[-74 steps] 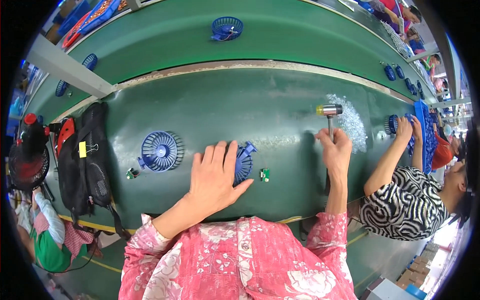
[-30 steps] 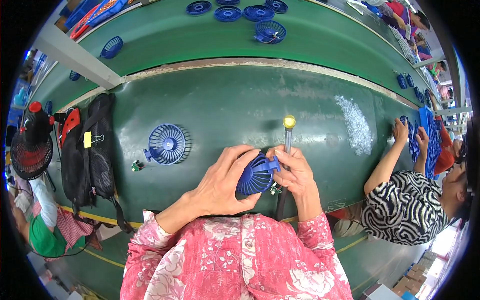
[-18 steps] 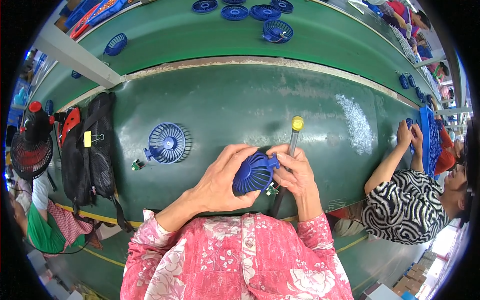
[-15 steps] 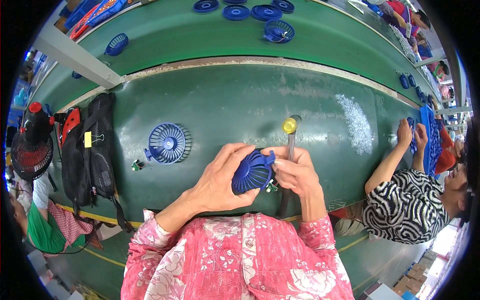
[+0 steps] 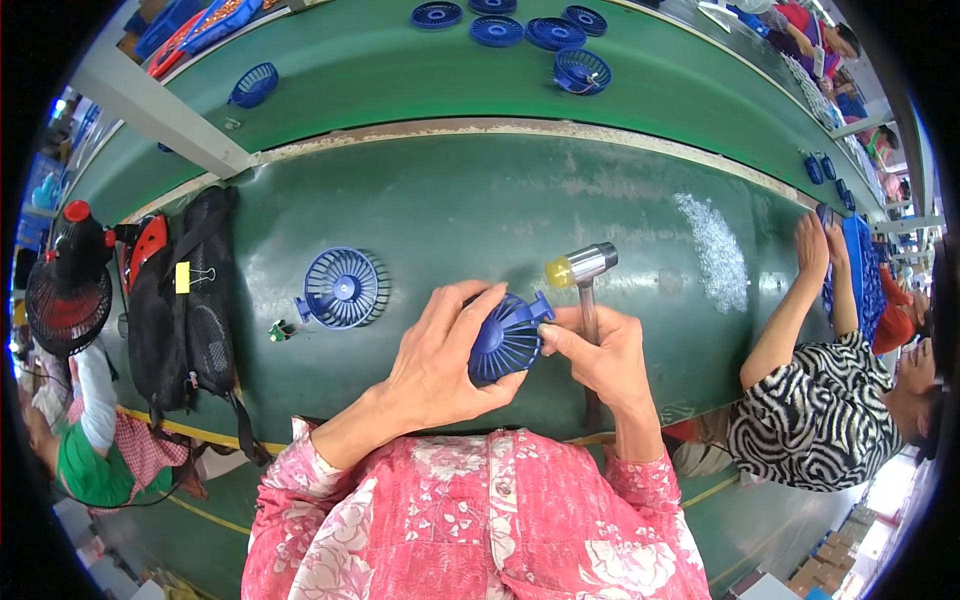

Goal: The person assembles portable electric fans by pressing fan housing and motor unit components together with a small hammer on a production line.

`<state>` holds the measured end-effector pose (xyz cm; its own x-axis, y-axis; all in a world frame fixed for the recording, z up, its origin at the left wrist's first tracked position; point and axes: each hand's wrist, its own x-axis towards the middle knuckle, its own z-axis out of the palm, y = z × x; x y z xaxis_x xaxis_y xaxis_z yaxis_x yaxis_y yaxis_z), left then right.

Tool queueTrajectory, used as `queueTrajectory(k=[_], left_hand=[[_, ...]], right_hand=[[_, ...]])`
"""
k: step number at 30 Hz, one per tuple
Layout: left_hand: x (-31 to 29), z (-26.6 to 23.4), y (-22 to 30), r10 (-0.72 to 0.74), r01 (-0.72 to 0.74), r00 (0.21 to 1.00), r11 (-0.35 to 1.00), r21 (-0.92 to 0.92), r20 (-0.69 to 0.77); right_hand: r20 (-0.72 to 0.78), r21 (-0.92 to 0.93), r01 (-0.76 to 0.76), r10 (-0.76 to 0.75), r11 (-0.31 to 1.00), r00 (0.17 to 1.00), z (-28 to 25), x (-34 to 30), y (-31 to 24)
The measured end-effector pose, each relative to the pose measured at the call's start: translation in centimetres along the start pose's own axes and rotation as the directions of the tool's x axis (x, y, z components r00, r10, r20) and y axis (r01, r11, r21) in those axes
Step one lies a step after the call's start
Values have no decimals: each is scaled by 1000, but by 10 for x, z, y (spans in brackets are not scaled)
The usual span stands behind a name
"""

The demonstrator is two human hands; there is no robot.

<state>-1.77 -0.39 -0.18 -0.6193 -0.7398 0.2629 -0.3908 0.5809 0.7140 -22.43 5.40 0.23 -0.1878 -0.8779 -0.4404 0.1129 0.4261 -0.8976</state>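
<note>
Cupping a blue fan cage (image 5: 508,340) in the closed grip of the left hand (image 5: 432,350), above the green desk (image 5: 440,200). Touching the fan cage's right edge with the right hand (image 5: 612,360), also gripping a hammer (image 5: 590,264), its head beyond and right of the fan cage. Showing, left of the fan cage, a second cage (image 5: 345,288) beside a small circuit board (image 5: 283,331).

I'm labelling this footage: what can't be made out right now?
In the head view:
Held cage, left side: behind the left hand.
Held cage, underside: faces away.
Hammer, mid-handle: behind the right hand.
Green board, details: too small.
Topmost grille, far rim: cut by the top edge.
</note>
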Motion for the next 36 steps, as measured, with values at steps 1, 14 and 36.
queueTrajectory(k=[1, 14, 36], left_hand=[[0, 1, -1, -5, 5, 1000, 1000, 15, 2], [-2, -16, -23, -291, 512, 841, 699, -499, 456], [-15, -52, -72, -124, 205, 975, 825, 527, -185]], right_hand=[[11, -42, -18, 19, 999, 1000, -2, 1, 4], [-156, -82, 98, -110, 992, 982, 12, -12, 23], [98, -49, -30, 34, 998, 995, 18, 16, 2]])
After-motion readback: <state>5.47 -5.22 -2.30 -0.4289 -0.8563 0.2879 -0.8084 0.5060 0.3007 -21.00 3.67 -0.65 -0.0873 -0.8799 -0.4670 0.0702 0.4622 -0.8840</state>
